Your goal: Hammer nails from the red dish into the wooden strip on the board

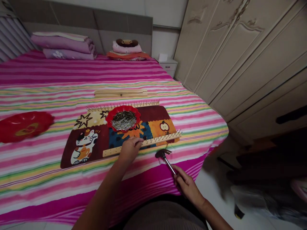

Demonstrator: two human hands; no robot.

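My left hand (130, 147) rests on a pale wooden strip (112, 151), thumb and finger pinched at what looks like a nail, mostly hidden by the fingertips. From there to its right end the strip carries a row of upright nails (163, 138); its left part shows small dark marks. In my right hand (188, 184) is a claw hammer (169, 164), gripped by the handle, its head just below the strip and apart from it. Beyond my left hand, a red scalloped bowl (109, 123) holds many loose nails (124, 120).
Strip and bowl lie on a patterned cat mat (83, 148) on a striped bed (43, 172). Behind the bowl is another nail-studded strip (146, 103), then plain wooden strips (120, 93). A red plate (26, 126) sits left. A wardrobe (216, 48) stands right.
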